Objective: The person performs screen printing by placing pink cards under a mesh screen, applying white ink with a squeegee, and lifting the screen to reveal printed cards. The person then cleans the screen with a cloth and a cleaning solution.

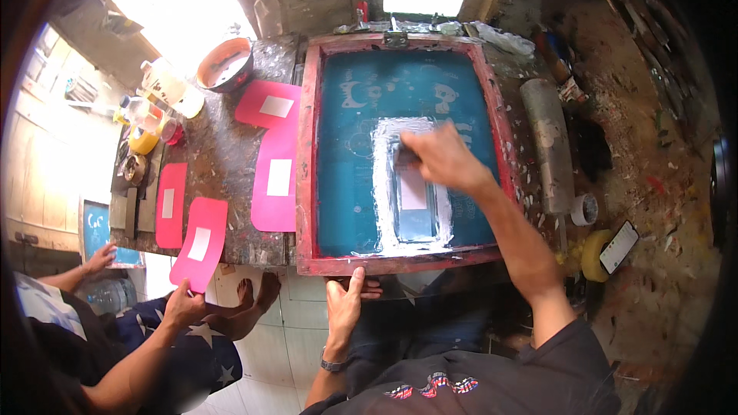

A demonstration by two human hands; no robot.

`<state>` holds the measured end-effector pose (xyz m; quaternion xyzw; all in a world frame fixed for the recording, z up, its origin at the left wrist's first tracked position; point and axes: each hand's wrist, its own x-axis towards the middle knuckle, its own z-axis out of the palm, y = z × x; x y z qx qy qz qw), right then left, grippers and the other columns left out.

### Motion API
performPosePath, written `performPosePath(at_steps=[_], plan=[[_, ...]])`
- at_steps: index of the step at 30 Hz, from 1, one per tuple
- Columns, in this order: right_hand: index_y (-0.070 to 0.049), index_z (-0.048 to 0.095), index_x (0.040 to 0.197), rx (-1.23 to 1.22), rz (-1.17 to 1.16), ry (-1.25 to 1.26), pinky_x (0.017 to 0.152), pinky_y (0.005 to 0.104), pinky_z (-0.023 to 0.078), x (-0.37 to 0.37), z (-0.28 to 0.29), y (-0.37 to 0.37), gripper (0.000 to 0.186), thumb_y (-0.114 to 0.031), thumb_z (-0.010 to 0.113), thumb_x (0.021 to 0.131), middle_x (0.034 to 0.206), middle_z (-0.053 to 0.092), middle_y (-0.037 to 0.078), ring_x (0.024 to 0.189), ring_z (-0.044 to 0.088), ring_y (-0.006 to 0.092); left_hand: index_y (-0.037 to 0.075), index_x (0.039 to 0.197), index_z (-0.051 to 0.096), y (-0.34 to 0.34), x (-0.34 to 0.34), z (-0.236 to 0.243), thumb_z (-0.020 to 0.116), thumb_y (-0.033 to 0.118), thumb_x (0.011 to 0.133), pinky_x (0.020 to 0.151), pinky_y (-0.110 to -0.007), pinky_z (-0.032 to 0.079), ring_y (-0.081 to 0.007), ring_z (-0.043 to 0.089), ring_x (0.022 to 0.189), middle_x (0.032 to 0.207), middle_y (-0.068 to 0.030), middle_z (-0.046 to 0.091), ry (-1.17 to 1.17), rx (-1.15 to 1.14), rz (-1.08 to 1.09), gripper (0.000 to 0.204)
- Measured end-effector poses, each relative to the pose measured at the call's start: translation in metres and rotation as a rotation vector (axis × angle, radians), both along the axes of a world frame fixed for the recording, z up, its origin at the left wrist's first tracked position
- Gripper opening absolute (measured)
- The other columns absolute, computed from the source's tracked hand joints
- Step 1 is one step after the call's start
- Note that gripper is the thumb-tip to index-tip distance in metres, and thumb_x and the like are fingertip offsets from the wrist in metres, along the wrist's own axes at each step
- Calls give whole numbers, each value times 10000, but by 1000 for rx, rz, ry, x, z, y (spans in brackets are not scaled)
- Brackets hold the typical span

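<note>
A red wooden screen frame (pixel 306 184) with teal mesh (pixel 347 184) lies on the worktable. Thick white ink (pixel 382 188) forms a rectangle on the mesh around a pale oblong window (pixel 415 215). My left hand (pixel 347 307) grips the frame's near edge, thumb up over it. My right hand (pixel 442 154) is over the upper part of the inked rectangle, fingers closed, slightly blurred; what they hold is hidden. Left of the frame lie pink pieces (pixel 273 204) with white rectangles on them.
A co-worker's hand (pixel 184 306) holds another pink piece (pixel 201 234) at lower left. A bowl (pixel 224 63) and bottles (pixel 161 92) stand at upper left. To the right are a grey roll (pixel 542 146), yellow tape roll (pixel 592 255) and phone (pixel 619 247).
</note>
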<state>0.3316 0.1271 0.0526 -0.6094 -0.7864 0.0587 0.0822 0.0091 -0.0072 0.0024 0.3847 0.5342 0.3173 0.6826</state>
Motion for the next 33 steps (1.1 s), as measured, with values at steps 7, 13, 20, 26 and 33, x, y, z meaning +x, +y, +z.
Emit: performPosePath(at_steps=[7,13,20,26,33], plan=[[-105,644,1198,-142,-17,-15,1014,589,366,-65,17,-151,282,-142,710,926,983,713,90,957,720,272,-106,1027,536,-1,7,-11,684,290,1057,629,-368,645,-294,756,711,884,-267,728,8,11,87,424],[-102,665,1184,599,-279,-95,1053,568,318,-96,71,-153,425,-377,797,888,1025,629,27,1012,628,210,-49,1363,367,-6,2,48,667,197,1059,590,-356,635,-264,734,671,870,-215,718,-41,135,105,493],[-72,649,895,853,-174,-119,772,450,484,-63,206,-79,435,-481,795,873,850,638,119,827,628,311,-45,1484,319,61,75,70,753,421,971,1044,-546,506,-411,597,1296,1366,-308,599,524,1106,-30,818],[-48,735,1161,630,-266,41,889,441,542,-4,300,-7,498,-495,740,943,1123,723,208,967,733,325,-37,1253,550,29,46,-38,763,449,932,1245,-683,159,-510,93,1606,1711,-339,148,1101,783,-246,621],[-67,734,1239,597,-292,-22,900,424,554,26,329,29,502,-493,705,974,1160,710,234,956,745,319,12,1123,631,33,-32,-17,726,15,923,981,-424,539,-307,659,1179,1263,-188,689,611,860,218,221]])
